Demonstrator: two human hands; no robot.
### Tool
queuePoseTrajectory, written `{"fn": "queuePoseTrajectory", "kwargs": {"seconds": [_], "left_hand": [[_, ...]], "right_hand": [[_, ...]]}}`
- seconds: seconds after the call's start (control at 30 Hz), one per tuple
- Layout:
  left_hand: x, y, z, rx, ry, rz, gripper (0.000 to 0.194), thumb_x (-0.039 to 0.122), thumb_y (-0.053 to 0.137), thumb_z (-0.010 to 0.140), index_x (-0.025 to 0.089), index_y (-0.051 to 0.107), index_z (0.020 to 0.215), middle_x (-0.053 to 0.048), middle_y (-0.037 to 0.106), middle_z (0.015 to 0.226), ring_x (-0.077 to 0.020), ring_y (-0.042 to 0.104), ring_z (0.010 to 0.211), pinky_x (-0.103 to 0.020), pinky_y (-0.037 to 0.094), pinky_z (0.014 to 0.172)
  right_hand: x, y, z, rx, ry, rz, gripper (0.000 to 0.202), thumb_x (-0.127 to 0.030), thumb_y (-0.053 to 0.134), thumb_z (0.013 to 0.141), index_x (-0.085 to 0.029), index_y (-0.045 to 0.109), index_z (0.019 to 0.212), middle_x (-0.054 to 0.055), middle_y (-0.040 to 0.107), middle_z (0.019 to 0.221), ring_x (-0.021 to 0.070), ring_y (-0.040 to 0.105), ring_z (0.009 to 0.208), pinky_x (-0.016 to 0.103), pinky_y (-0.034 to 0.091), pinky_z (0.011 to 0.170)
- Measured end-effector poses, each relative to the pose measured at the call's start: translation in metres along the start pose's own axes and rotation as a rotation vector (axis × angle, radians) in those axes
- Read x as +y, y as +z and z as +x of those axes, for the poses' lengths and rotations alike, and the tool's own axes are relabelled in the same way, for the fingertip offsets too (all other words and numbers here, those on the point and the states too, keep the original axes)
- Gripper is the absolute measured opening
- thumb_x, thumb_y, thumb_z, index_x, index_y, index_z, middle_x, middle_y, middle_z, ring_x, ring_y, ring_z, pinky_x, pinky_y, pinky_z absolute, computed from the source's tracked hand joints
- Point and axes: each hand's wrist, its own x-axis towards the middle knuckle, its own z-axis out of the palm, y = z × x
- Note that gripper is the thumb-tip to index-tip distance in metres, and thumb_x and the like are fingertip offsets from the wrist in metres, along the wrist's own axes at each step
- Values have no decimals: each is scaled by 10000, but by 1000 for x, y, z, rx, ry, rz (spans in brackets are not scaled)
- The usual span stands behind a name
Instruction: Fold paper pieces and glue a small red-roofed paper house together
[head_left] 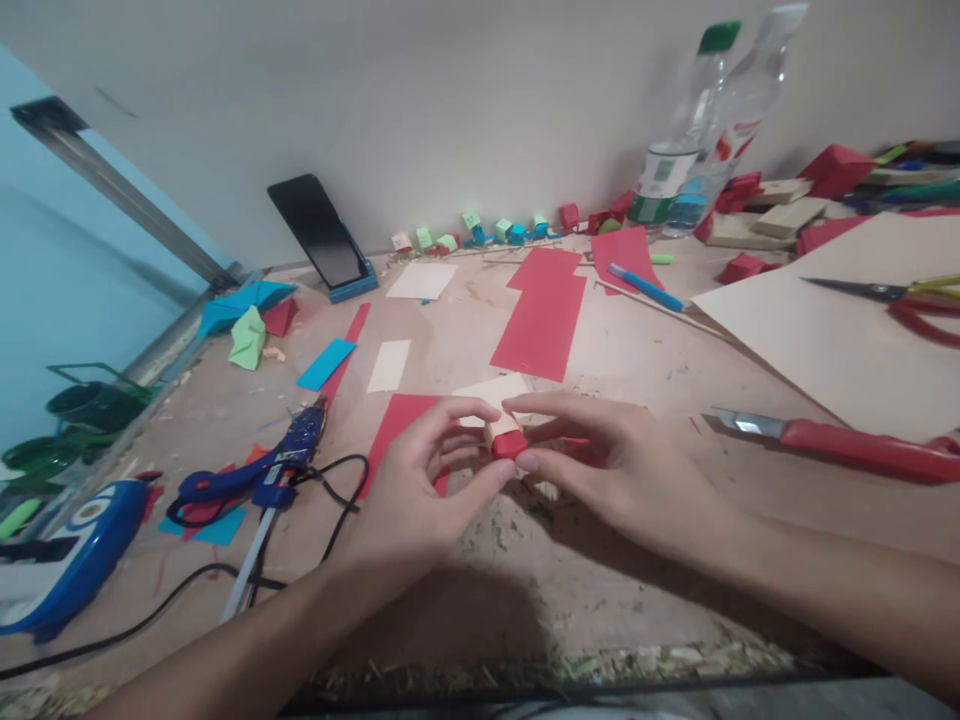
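Observation:
Between the fingertips of both hands is a small block [508,440], cream on top and red along its near side. My left hand [439,460] pinches it from the left, thumb below and forefinger above. From the right, my right hand [600,445] closes thumb and forefinger on the same block. Under and behind the hands lie red paper [397,430] and a cream paper piece [491,387], both partly covered. Further off lies a larger red paper piece [540,325].
Left are a blue glue gun [289,455] with a black cord and a blue-white tape dispenser [90,550]. Right are a red-handled knife [862,445] and scissors [900,295]. A phone [319,235], small cube figures [502,230] and bottles [667,180] stand along the wall.

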Motion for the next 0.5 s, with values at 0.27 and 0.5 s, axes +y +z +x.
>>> {"fn": "queuePoseTrajectory", "kwargs": {"seconds": [0.27,0.5], "left_hand": [[-1,3,-1,50,122,146,276,83,686,827,227,629,1055,-10,705,1065,-159,729,977,-264,618,901],[-3,1,-1,44,138,185,209,163,689,906,251,658,1093,-22,672,1145,-168,708,1018,-266,616,908]], "right_hand": [[1,3,-2,22,-51,-33,261,-159,696,912,-213,741,1164,25,808,1105,175,787,949,265,631,821],[-1,1,-1,3,-4,53,229,-182,718,915,-210,735,1142,38,795,1149,172,782,996,255,623,852]]}}
